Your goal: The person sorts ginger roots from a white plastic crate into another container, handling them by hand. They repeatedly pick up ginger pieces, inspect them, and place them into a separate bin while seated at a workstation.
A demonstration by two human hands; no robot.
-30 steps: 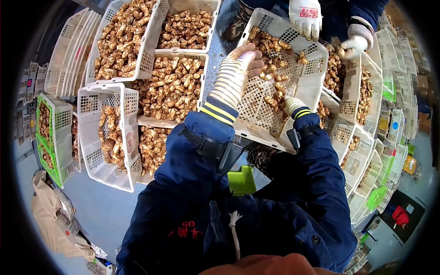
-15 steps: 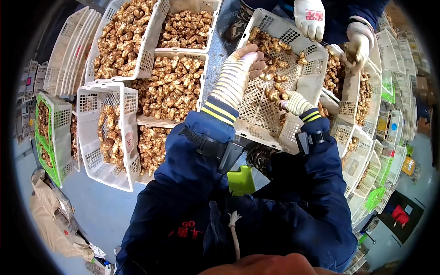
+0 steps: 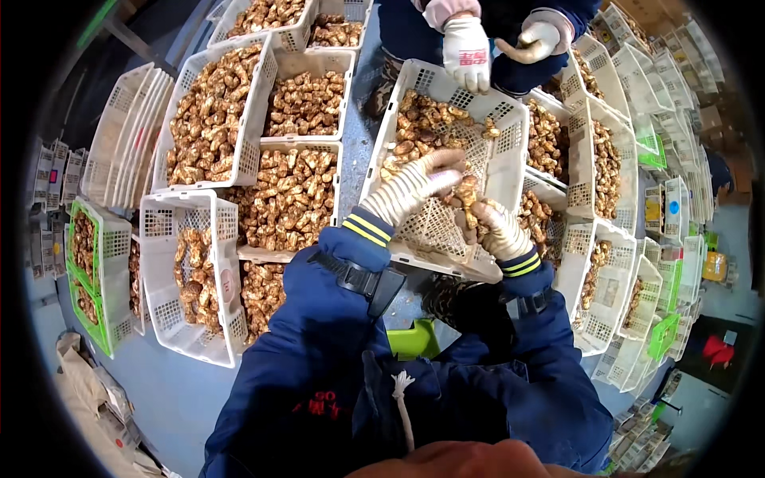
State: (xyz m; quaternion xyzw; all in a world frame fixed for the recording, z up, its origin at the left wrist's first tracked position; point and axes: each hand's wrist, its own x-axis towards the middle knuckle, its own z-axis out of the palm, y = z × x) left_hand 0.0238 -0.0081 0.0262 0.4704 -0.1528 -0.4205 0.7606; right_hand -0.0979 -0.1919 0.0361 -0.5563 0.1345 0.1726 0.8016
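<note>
My left hand (image 3: 422, 187), in a striped cream glove, hovers over a white perforated crate (image 3: 508, 131), its fingers apart. Its fingertips are right beside a brown and cream mushroom (image 3: 467, 190); whether they touch it is unclear. My right hand (image 3: 500, 229), gloved alike, is closed around that mushroom near the crate's front right corner. More mushrooms (image 3: 418, 119) are heaped in the far left part of this crate, and a single small mushroom (image 3: 490, 128) lies apart on the right.
Across the crate are a co-worker's white-gloved hands (image 3: 468, 57). Crates full of mushrooms (image 3: 291, 195) stand on my left, with stacked crates (image 3: 127, 135) behind. More filled crates (image 3: 602, 171) line the right. A green plastic object (image 3: 413, 340) is close before me.
My hands have drawn closer together, with a mushroom now raised between them. The view has shifted, so the crates sit lower. The co-worker's hands have come nearer each other.
</note>
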